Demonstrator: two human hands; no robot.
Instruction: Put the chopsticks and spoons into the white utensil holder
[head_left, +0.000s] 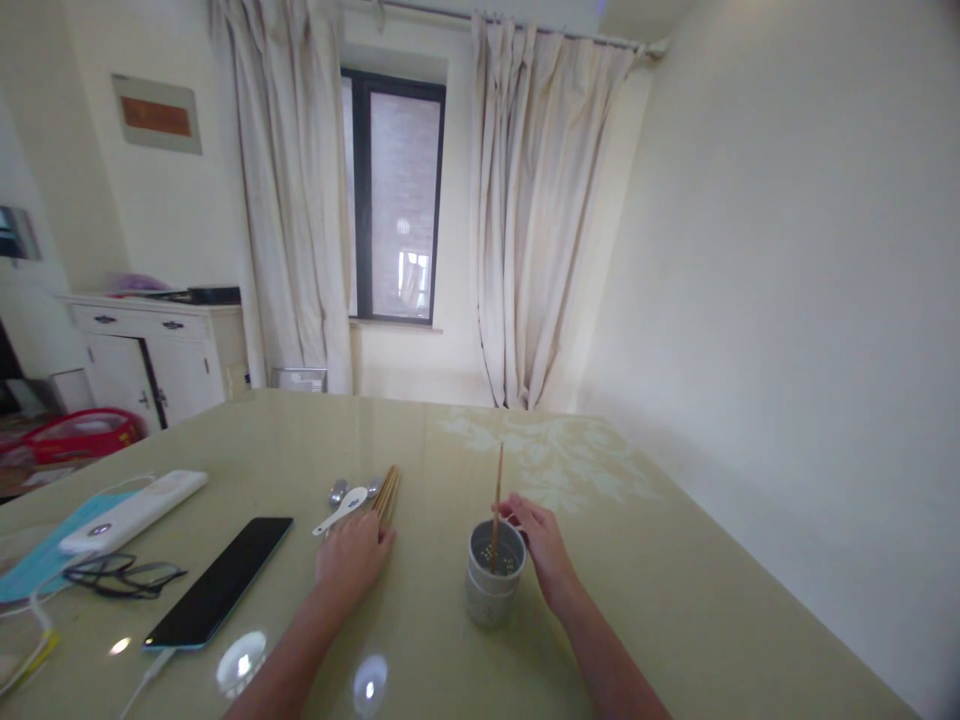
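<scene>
A grey cylindrical utensil holder [491,600] with small holes in its bottom stands upright on the table. One wooden chopstick [498,485] is inside it, nearly vertical, its upper half above the rim. At the rim, my right hand [541,545] has its fingertips closed around that chopstick. To the left, my left hand [354,555] rests on the table, fingers curled over the near end of a bundle of chopsticks [388,492]. A white ceramic spoon [345,508] lies beside that hand, with metal spoons [338,491] partly hidden around it.
At left lie a black phone [221,580] with a cable, folded glasses [124,576], a white power bank [135,510] and a blue mask [45,545]. The glossy table [637,610] ends near a wall at right. Curtains and a cabinet [180,350] stand behind.
</scene>
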